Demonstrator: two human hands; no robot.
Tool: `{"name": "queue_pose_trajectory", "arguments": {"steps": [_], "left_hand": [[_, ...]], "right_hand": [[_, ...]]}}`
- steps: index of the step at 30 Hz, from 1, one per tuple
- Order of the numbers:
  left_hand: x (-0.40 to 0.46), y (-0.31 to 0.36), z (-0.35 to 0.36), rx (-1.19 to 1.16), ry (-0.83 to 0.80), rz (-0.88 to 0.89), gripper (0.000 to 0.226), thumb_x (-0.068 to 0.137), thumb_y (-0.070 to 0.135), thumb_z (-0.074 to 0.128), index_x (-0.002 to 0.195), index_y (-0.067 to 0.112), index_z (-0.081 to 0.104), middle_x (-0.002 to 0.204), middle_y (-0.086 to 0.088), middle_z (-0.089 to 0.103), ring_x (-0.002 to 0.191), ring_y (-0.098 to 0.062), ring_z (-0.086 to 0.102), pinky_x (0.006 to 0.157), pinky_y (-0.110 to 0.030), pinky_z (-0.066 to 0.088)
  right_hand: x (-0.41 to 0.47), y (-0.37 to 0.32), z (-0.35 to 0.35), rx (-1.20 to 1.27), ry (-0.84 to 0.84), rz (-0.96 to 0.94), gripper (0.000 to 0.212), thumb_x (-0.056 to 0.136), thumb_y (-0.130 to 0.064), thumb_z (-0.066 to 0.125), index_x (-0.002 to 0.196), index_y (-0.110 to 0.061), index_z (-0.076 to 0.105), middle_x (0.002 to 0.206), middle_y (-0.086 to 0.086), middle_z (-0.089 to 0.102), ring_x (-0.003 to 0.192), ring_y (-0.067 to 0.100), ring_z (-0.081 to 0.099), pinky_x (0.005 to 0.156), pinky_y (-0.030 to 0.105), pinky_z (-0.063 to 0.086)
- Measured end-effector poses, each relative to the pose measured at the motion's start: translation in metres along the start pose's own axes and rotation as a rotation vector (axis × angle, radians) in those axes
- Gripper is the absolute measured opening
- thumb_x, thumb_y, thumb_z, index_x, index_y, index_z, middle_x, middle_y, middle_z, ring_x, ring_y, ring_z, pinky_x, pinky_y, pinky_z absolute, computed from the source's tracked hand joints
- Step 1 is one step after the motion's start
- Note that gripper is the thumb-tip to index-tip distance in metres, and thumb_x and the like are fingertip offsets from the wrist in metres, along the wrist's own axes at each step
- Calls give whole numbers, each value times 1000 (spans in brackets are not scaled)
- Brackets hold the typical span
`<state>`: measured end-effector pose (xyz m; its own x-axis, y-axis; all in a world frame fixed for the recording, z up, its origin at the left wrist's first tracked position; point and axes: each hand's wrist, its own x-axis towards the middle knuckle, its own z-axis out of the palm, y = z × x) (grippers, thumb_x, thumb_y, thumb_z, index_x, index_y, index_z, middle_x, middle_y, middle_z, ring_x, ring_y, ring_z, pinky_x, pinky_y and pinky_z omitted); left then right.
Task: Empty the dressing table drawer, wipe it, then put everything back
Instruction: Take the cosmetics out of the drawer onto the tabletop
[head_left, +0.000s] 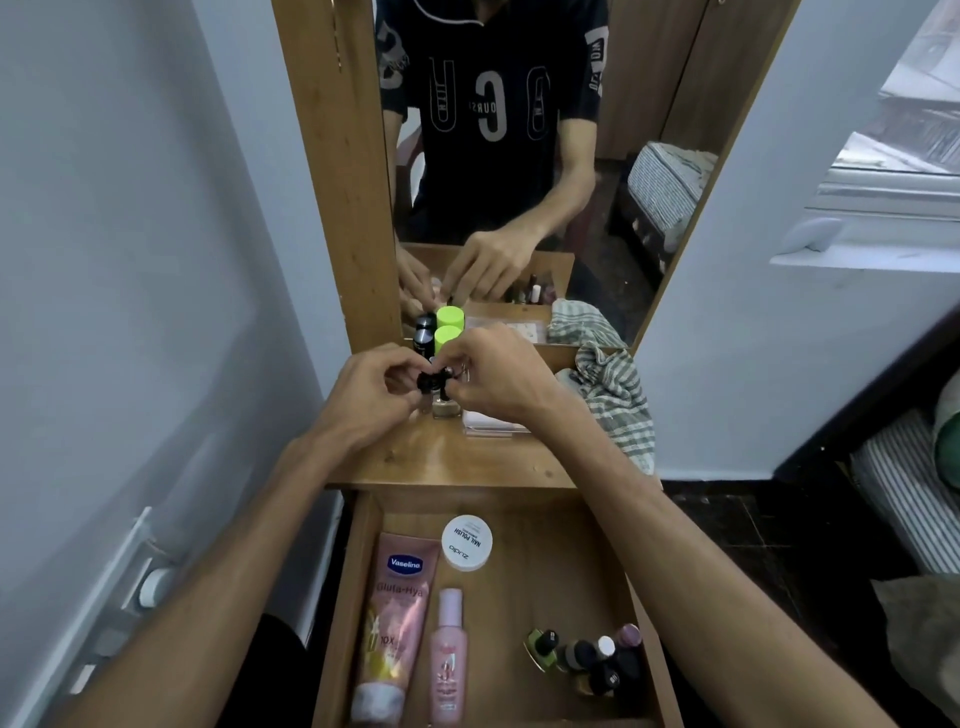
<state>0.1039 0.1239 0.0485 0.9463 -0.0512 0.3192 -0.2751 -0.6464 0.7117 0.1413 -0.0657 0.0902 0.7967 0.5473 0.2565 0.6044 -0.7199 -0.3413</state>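
Note:
The wooden drawer (550, 571) stands pulled open below the table top. In it lie a pink Vaseline tube (395, 613), a pink spray bottle (449, 654), a round white nail polish remover tub (467, 542) and a cluster of several nail polish bottles (592, 657) at the right. Above the table top (457, 462), my left hand (371, 397) and my right hand (493, 379) meet. Their fingertips pinch the black caps of small nail polish bottles (441, 402), whose bases are at the table top.
Against the mirror (519, 156) stand two lime-capped bottles (448, 332) and dark spray cans (423, 338). A green striped cloth (618, 400) hangs over the table's right edge. A clear flat pouch (493, 421) lies under my right hand. A bed (914, 493) is at right.

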Motion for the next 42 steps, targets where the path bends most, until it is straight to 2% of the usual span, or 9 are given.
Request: {"name": "queue_pose_trajectory", "arguments": {"steps": [7, 11, 15, 21, 24, 27, 35, 38, 42], "left_hand": [[-11, -2, 3, 0, 40, -25, 49, 77, -9, 73, 117, 19, 75, 103, 1, 72, 85, -9, 71, 84, -34, 63], [-21, 5, 0, -3, 103, -10, 49, 78, -9, 75, 118, 19, 74, 103, 3, 71, 86, -10, 70, 81, -30, 63], [-46, 25, 3, -27, 150, 27, 29, 78, -6, 76, 98, 16, 76, 89, 1, 70, 74, -14, 66, 70, -26, 59], [-104, 49, 46, -81, -285, -87, 21, 76, 11, 82, 83, 29, 75, 80, 8, 73, 71, -13, 67, 68, -39, 61], [-129, 67, 73, 20, -503, -60, 26, 71, 29, 82, 95, 35, 75, 90, 21, 70, 81, -2, 66, 73, -33, 61], [-145, 79, 93, 83, -633, -12, 39, 70, 37, 79, 108, 36, 72, 97, 24, 65, 87, -1, 62, 74, -29, 57], [-158, 78, 112, 131, -626, 24, 19, 74, 34, 78, 93, 31, 76, 90, 13, 68, 77, -6, 61, 66, -31, 56], [-160, 74, 111, 95, -603, 4, 17, 73, 32, 77, 90, 28, 76, 87, 14, 68, 73, -7, 62, 64, -35, 57], [-158, 69, 96, 39, -508, -5, 15, 72, 27, 76, 87, 29, 78, 78, 19, 66, 69, -6, 62, 60, -27, 54]], "right_hand": [[-18, 5, -7, 27, 73, -6, 47, 75, -16, 75, 122, -26, 78, 97, -4, 76, 88, 17, 70, 74, 41, 59], [-47, 8, -17, 54, 107, 5, 35, 79, -21, 74, 113, -29, 79, 96, -12, 75, 75, 4, 55, 70, 37, 56], [-91, 8, -30, 86, -23, 12, 17, 82, -21, 78, 98, -25, 82, 86, -14, 75, 68, 0, 60, 67, 23, 54], [-170, 13, -26, 97, -439, 157, 12, 79, -25, 82, 91, -24, 78, 86, -12, 75, 80, 0, 67, 73, 20, 55], [-200, 15, -16, 87, -548, 208, 18, 77, -29, 83, 94, -25, 77, 88, -11, 75, 80, 4, 70, 77, 32, 63], [-220, 18, -10, 58, -589, 217, 24, 76, -36, 86, 97, -27, 77, 92, -12, 73, 84, 6, 69, 78, 31, 62], [-236, 18, 6, -3, -582, 198, 24, 79, -40, 86, 97, -26, 77, 94, -11, 73, 86, 11, 67, 82, 34, 60], [-235, 14, 13, -45, -545, 141, 18, 83, -36, 82, 97, -25, 78, 96, -11, 74, 88, 12, 66, 92, 30, 50], [-227, 11, 14, -38, -484, 121, 16, 79, -32, 82, 93, -26, 77, 91, -12, 73, 81, 10, 63, 82, 27, 49]]}}
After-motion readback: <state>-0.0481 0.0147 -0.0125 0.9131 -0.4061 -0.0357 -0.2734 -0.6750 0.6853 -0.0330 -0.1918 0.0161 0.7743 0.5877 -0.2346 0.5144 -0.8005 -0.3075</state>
